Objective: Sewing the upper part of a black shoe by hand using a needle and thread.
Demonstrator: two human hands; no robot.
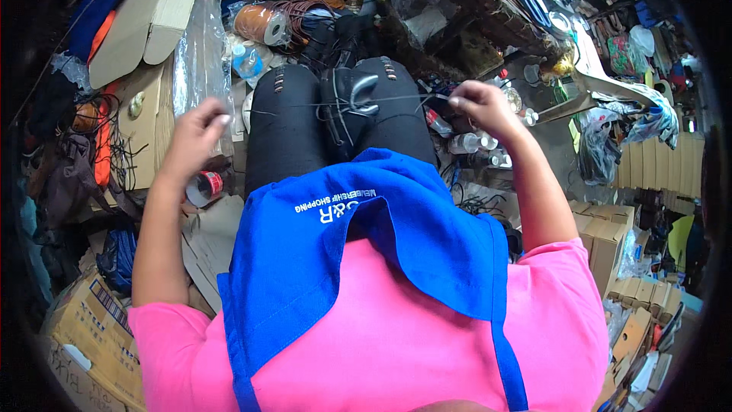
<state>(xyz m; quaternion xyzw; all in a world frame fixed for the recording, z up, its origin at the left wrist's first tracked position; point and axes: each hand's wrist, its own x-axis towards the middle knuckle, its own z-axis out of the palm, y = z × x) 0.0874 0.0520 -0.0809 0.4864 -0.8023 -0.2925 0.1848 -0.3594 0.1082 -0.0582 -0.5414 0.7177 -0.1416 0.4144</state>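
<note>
Between my thighs a black shiny shoe [352,98] is wedged, its exact shape partly hidden by my legs. A thin dark thread [408,98] stretches sideways across it. My right hand [482,109] pinches the thread's right end, out beyond my right knee. On the other side my left hand [200,137] is raised beyond my left thigh, closed in a pinch and slightly blurred. The thread runs toward it, though its last stretch is hard to make out. A second loose strand [400,114] hangs across my right thigh.
An orange thread spool [259,24] and a clear bottle with blue [245,61] lie ahead. Cardboard [149,15] stands at left. Plastic bottles [469,143] lie beside my right leg, near a metal stand [587,76]. A red-labelled bottle [204,187] is by my left forearm.
</note>
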